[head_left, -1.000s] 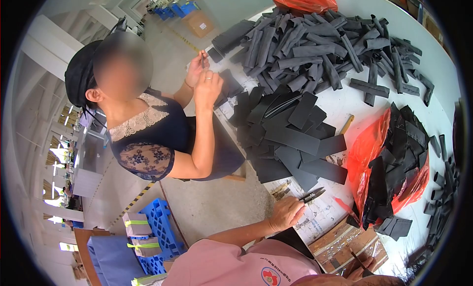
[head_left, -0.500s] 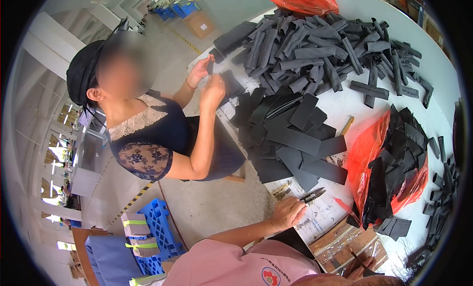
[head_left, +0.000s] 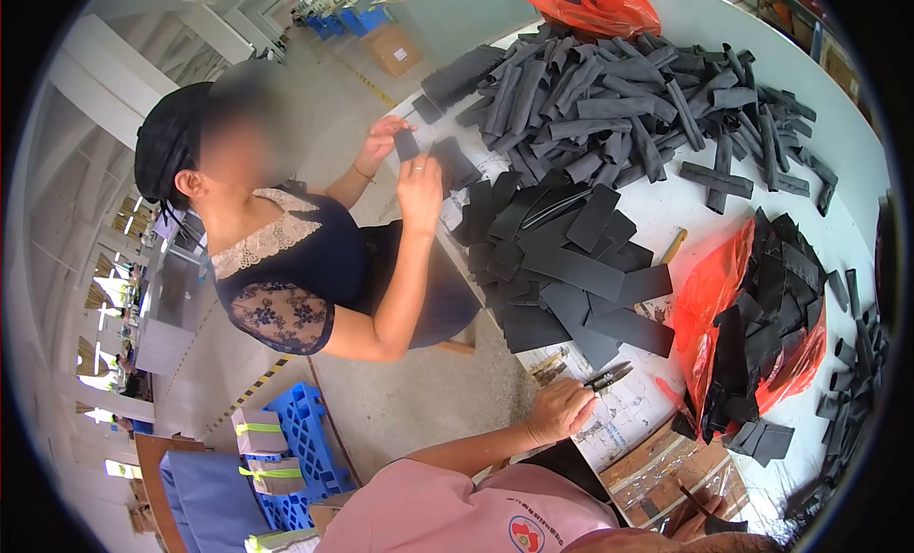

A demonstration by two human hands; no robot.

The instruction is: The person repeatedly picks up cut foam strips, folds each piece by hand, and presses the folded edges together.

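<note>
At the lower middle, my left hand (head_left: 560,412) is closed around the near end of a dark pointed tool (head_left: 609,376) over the white tabletop (head_left: 609,429). My right hand (head_left: 695,523), partly cut off at the bottom edge, has its fingers bent against a dark strip (head_left: 712,517) beside a taped cardboard piece (head_left: 657,472). Beyond the tool lies a loose heap of flat black pieces (head_left: 571,267). A red plastic bag (head_left: 709,286) holding more black pieces (head_left: 762,315) stands to the right.
Across the table corner, a co-worker (head_left: 324,239) in a dark top holds a small dark piece (head_left: 407,145) between two hands. Rolled black tubes (head_left: 609,106) are piled at the back near another red bag (head_left: 595,6). A blue pallet (head_left: 309,439) with boxes stands at the lower left.
The co-worker's hands have moved apart and slightly lower, showing more of the small dark piece. My left hand stays in nearly the same place with the tool. The view has shifted slightly.
</note>
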